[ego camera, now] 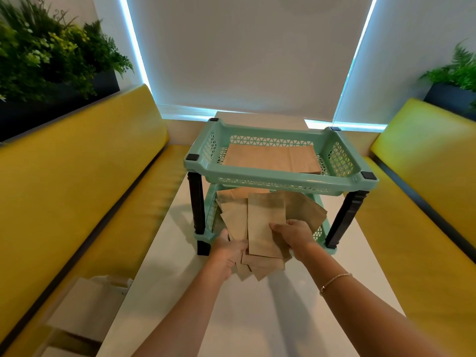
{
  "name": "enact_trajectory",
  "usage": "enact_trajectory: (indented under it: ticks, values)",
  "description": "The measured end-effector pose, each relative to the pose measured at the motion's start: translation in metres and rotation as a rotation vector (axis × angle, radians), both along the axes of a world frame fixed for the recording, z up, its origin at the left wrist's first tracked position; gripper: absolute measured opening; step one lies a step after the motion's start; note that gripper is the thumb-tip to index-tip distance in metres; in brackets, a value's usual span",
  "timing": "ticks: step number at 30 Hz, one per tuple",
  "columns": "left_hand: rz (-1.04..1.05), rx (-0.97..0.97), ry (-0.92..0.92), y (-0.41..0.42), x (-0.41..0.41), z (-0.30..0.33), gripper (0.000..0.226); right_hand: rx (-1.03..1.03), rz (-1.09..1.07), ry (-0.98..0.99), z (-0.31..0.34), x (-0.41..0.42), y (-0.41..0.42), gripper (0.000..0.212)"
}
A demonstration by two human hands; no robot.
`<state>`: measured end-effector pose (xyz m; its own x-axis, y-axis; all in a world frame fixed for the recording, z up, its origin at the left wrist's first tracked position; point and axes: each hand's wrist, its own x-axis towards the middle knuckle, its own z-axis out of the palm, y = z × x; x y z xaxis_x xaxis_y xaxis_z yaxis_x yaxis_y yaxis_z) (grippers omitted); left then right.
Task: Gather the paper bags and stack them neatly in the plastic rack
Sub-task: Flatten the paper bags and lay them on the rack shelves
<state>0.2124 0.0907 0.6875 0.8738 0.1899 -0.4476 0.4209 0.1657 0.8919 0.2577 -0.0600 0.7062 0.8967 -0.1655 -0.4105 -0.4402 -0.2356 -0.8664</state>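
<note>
Our left hand (228, 249) and right hand (293, 234) pinch between them light, floppy, slippery paper bags (262, 228); we'd grip both side edges.

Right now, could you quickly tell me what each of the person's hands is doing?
Left hand: grips the left edge of the loose paper bags.
Right hand: grips the same bundle from the right, thumb on top.

Open worktop (257, 318) before the rack (280, 176); lower tier entered only between black front legs (197, 204), under the upper tray, already crowded by fanned paper bags (262, 222).
</note>
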Motion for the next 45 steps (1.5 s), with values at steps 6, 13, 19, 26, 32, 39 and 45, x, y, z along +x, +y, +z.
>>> enact_trajectory:
  ticks: [6,13,19,26,32,39,45]
  values:
    - [-0.026,-0.116,0.023,0.007,0.001,0.006,0.019,-0.104,0.026,-0.071,0.013,0.003,-0.012,0.010]
    - [0.001,-0.117,0.049,0.002,0.007,0.018,0.027,-0.009,0.105,0.012,0.017,-0.006,-0.006,0.020]
    - [-0.006,0.044,0.050,-0.001,0.012,0.013,0.054,-0.025,0.263,-0.025,0.020,-0.008,0.001,0.007]
    - [-0.009,0.061,0.082,-0.010,0.020,0.013,0.045,-0.261,0.433,-0.071,0.007,-0.005,0.018,0.034]
    - [0.082,0.152,0.036,0.007,0.030,0.013,0.041,-1.041,0.213,-0.327,0.008,0.036,-0.016,0.040]
    - [0.108,0.168,0.067,0.006,0.032,0.006,0.048,-1.217,0.212,-0.178,0.009,0.046,-0.028,0.038]
    - [0.127,0.152,0.063,0.007,0.030,0.006,0.046,-1.103,0.166,-0.158,0.003,0.041,-0.024,0.028]
